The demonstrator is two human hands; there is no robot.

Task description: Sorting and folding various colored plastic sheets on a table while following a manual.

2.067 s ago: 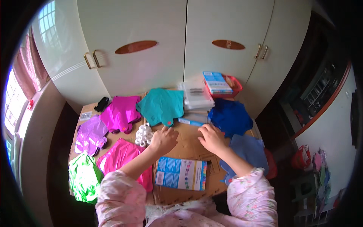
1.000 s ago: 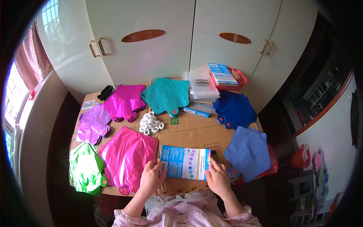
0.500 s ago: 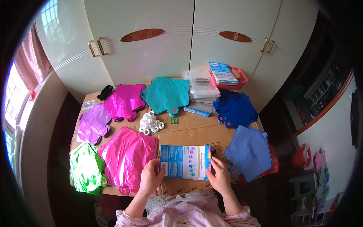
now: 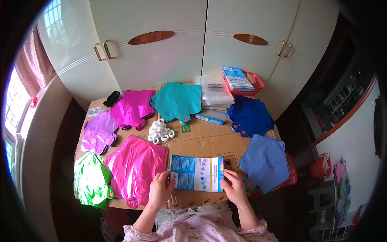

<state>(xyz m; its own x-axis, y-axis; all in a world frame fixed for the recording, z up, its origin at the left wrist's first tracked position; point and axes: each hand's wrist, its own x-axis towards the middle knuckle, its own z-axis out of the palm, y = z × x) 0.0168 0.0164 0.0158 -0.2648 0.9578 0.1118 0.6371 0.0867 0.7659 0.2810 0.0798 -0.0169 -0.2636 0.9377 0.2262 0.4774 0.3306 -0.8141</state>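
A blue-and-white printed card (image 4: 196, 174) with a row of colourful stars lies in front of me at the near middle of the cardboard. My left hand (image 4: 161, 188) grips its left edge, thumb toward the front. At the opposite edge, my right hand (image 4: 234, 186) has its thumb and fingers closed on the card. Left of my left hand is a stack of shiny pink foil star balloons (image 4: 137, 167). Farther right of my right hand lies a light-blue foil stack (image 4: 265, 163). White ribbon rolls (image 4: 160, 131) sit in a small pile beyond the card.
Flat cardboard (image 4: 193, 141) covers the table. Green (image 4: 92, 177), lilac (image 4: 100, 130), magenta (image 4: 132, 108), teal (image 4: 177, 103) and dark-blue (image 4: 252, 116) foil stacks ring it. Clear plastic bags (image 4: 215, 92) lie at the back beside a red basket (image 4: 258, 85) holding similar cards. White cabinets (image 4: 153, 60) stand behind.
The card has tilted slightly, its right edge shifting a little left and down. My right hand has moved slightly with it; my left hand has barely moved.
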